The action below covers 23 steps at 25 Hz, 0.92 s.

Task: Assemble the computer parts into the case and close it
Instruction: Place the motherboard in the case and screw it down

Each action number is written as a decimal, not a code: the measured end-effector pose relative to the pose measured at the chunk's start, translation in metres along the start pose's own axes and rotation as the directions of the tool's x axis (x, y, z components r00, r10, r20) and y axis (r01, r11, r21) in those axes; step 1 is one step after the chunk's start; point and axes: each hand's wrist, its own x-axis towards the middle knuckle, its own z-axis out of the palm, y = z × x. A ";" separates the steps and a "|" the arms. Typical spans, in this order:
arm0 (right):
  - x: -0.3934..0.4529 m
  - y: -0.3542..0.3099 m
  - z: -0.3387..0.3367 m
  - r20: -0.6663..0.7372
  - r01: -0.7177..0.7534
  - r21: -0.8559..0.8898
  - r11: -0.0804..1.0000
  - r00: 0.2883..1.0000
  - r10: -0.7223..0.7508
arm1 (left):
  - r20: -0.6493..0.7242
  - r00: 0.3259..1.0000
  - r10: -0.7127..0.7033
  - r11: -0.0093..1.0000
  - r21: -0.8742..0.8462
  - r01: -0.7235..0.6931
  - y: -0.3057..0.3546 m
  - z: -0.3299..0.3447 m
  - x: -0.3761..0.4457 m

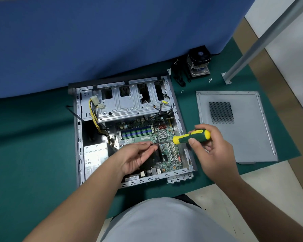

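Green-and-yellow plastic marks the handle of the screwdriver (192, 136), which the right hand (212, 151) grips with thumb and curled fingers, the tool lying nearly level and pointing toward the other hand. The left hand (137, 157) pinches the dark metal shaft near its tip between thumb and fingertips, apparently seating or steadying something small there; whether a screw sits on the tip cannot be told. Both hands hover over the open grey metal computer case (129, 135), which lies flat on the green work mat (33, 145). Directly beneath the left hand's fingers is the green motherboard (164, 154), already laid in the case, and to that hand's outer side sits the silver power supply box (94, 158).

The step in hand looks like readying the driver to fasten the board. To do it well, keep the tip square, lower it straight onto a mounting hole, and turn gently without slipping onto the circuitry.

Beyond the right hand lies the flat grey side panel with a perforated vent (234, 126), not yet fitted. Farther off, past the case's silver drive cage (129, 102), stands the black-fanned heatsink cooler (198, 62), with loose small screws (210, 80) near it.
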 end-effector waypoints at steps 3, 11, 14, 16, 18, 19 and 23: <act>0.001 0.000 0.000 -0.076 -0.056 0.064 0.996 0.995 0.061 | 0.094 0.994 0.052 0.994 -0.105 -0.042 0.003 -0.004 -0.009; -0.004 0.000 0.004 -0.087 -0.129 0.161 0.978 0.986 0.145 | 0.185 0.974 0.131 0.988 -0.101 -0.114 0.005 -0.011 -0.019; -0.006 -0.001 0.003 -0.080 -0.160 0.164 0.973 0.981 0.175 | 0.174 0.972 0.158 0.987 -0.053 -0.151 0.006 -0.016 -0.019; -0.007 -0.004 0.003 -0.072 -0.161 0.169 0.972 0.982 0.175 | 0.182 0.969 0.169 0.986 -0.039 -0.165 0.006 -0.018 -0.019; -0.009 -0.007 0.003 -0.058 -0.149 0.147 0.978 0.986 0.159 | 0.186 0.966 0.181 0.983 -0.039 -0.177 0.006 -0.019 -0.019; -0.009 -0.008 0.002 -0.048 -0.140 0.119 0.983 0.988 0.147 | 0.185 0.965 0.184 0.983 -0.037 -0.181 0.006 -0.020 -0.020; -0.008 -0.009 0.001 -0.007 -0.110 0.058 0.992 0.994 0.110 | 0.187 0.966 0.181 0.983 0.009 -0.186 0.011 -0.025 -0.023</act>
